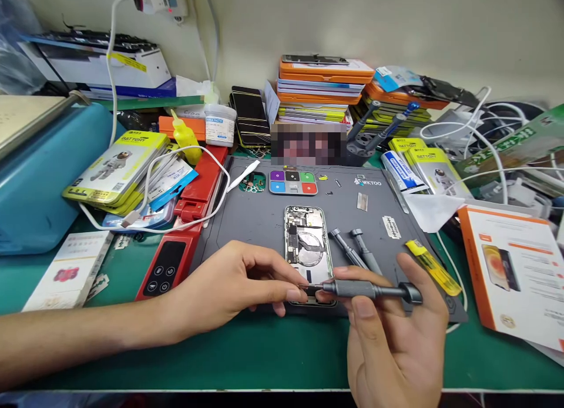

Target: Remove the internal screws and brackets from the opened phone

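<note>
An opened phone (318, 252) with its inner parts bare lies on the grey work mat (259, 252). Over its lower end, my left hand (247, 284) pinches a small dark part (312, 290) between thumb and fingers. My right hand (392, 331) grips a grey screwdriver (355, 288), held almost level, its tip pointing left at that part. Whether tip and part touch, I cannot tell. Two more screwdrivers (365, 249) lie on the mat just right of the phone.
A magnetic colour-square tray (293, 183) sits at the mat's back. To the left are a red device (165, 264), a white cable (211, 214) and battery boxes (117, 170). A yellow-handled tool (434, 268) and an orange-white box (511, 273) lie right. Stacked cases (324, 82) stand behind.
</note>
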`<state>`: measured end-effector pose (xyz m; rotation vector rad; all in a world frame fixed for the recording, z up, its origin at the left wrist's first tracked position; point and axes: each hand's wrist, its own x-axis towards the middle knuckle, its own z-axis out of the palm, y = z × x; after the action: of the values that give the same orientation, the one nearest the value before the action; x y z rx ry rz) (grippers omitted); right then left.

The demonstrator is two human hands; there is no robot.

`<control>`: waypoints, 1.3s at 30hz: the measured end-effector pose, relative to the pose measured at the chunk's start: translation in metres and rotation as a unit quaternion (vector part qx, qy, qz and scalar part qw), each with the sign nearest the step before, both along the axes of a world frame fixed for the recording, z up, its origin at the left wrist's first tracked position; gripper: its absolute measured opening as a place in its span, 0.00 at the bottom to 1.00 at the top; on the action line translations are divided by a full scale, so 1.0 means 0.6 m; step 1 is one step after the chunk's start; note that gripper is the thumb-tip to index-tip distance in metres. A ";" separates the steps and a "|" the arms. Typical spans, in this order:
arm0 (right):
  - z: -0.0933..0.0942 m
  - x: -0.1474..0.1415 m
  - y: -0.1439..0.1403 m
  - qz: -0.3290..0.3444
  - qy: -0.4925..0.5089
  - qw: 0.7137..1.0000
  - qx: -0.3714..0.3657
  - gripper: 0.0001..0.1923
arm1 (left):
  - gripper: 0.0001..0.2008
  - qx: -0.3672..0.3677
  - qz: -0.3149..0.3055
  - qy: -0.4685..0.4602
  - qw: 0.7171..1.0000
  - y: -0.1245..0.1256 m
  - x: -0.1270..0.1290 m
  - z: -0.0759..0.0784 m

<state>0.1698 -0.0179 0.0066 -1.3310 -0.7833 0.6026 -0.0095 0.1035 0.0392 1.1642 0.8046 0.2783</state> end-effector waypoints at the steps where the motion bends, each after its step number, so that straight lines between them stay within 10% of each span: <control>1: 0.000 0.000 0.000 0.000 0.000 1.000 -0.002 0.29 | 0.07 -0.002 0.001 0.002 1.000 0.000 0.000 -0.001; 39: 0.001 0.007 0.003 0.048 0.079 0.996 0.009 0.25 | 0.02 -0.079 0.005 -0.078 0.994 -0.002 0.000 -0.004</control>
<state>0.1740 -0.0164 0.0071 -1.2181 -0.7247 0.7660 -0.0092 0.1023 0.0370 0.9774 0.6830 0.3037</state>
